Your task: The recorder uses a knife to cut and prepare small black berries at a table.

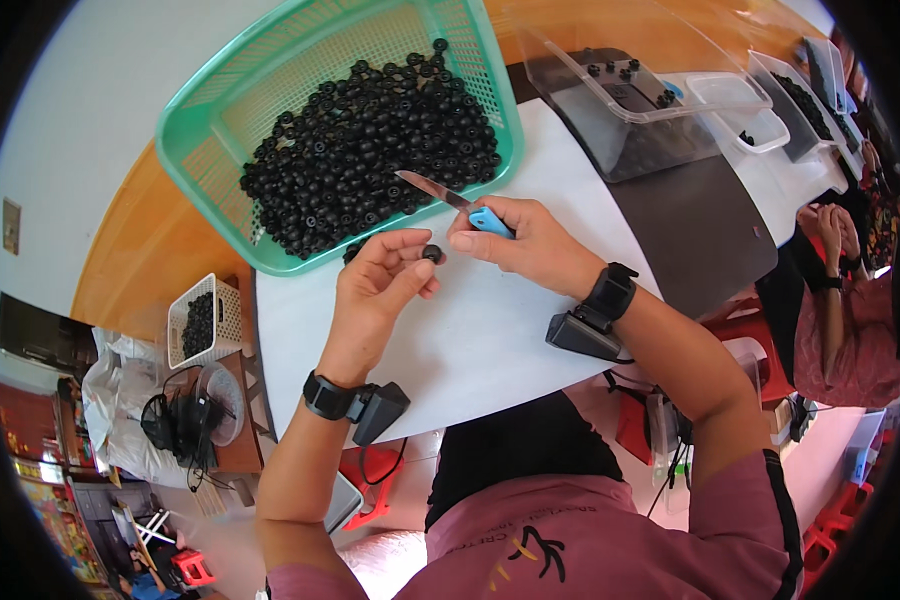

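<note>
Beside one green basket (300, 52), I watch the left hand (373, 285) pinch one black part (431, 253) and the right hand (526, 240) grip one knife (457, 199).

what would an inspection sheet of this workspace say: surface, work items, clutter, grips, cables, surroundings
Surface: white tabletop, bare between the forearms
Work items: small round black part; blue-handled knife; green plastic basket holding many black parts
Clutter: clear plastic bin at upper right; white plastic basket of black pieces at left
Grips: left grip pinches the part; right grip holds the knife, blade toward the green basket
Cables: black cable below the left wrist
Surroundings: another person's hands at right, close together
</note>
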`<state>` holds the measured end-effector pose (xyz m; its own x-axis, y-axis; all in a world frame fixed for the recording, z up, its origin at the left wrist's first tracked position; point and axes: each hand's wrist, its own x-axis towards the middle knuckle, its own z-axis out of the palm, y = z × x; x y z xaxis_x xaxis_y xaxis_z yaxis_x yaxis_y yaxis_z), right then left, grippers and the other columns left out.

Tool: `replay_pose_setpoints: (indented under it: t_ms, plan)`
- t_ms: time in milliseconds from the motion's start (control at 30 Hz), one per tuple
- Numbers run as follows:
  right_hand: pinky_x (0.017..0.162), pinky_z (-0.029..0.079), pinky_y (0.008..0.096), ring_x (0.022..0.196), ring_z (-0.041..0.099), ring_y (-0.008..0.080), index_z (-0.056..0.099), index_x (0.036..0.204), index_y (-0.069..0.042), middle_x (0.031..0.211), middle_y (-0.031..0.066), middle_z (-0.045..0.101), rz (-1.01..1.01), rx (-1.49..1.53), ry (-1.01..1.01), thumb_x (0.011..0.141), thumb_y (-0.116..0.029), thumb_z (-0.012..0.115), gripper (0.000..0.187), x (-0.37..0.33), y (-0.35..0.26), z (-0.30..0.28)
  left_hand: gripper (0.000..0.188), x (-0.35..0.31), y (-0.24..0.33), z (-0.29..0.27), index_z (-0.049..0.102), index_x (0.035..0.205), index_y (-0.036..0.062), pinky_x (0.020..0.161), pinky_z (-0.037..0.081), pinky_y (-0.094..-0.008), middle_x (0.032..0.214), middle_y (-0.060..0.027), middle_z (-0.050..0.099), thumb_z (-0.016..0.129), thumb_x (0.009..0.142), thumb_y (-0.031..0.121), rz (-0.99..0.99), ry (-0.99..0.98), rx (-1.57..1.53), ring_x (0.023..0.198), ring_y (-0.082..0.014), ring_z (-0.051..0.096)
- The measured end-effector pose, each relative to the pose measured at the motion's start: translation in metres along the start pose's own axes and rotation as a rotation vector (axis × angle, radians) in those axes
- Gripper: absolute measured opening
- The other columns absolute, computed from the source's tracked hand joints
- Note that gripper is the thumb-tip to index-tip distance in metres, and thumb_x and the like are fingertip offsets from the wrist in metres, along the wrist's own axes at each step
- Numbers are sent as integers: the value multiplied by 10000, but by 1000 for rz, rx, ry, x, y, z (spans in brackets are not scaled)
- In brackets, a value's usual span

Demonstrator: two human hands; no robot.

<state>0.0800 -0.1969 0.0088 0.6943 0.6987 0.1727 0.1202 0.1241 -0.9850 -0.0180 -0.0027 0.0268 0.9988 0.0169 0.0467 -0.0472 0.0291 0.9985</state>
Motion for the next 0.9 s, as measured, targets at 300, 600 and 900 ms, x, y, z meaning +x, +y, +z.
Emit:
replay_pose_setpoints:
  t_ms: [300, 600, 900]
  plan:
    - [646, 439, 225, 749, 544, 66, 648, 958, -34, 817, 0, 619, 74, 148, 56, 888, -304, 714, 287, 1, -1, -5, 174, 21, -16, 21, 562, 1130, 43, 744, 477, -270, 971, -64, 632, 558, 958, 70, -20, -27, -239, 819, -140, 600]
    - [485, 320, 191, 581, 430, 32, 641, 912, -58, 754, -23, 589, 286, 263, 86, 876, -292, 717, 249, 3, 0, -3, 207, 22, -30, 14, 582, 1144, 14, 787, 506, -302, 963, -87, 649, 577, 939, 42, 11, -11, -159, 833, -155, 615]
    - [475, 281, 202, 538, 382, 28, 630, 940, -55, 745, -35, 568, 294, 378, 76, 889, -242, 707, 208, 3, -1, -3, 314, 21, -31, 16, 612, 1207, -5, 777, 519, -263, 959, -74, 686, 653, 897, 23, 64, 63, -50, 845, -120, 638]
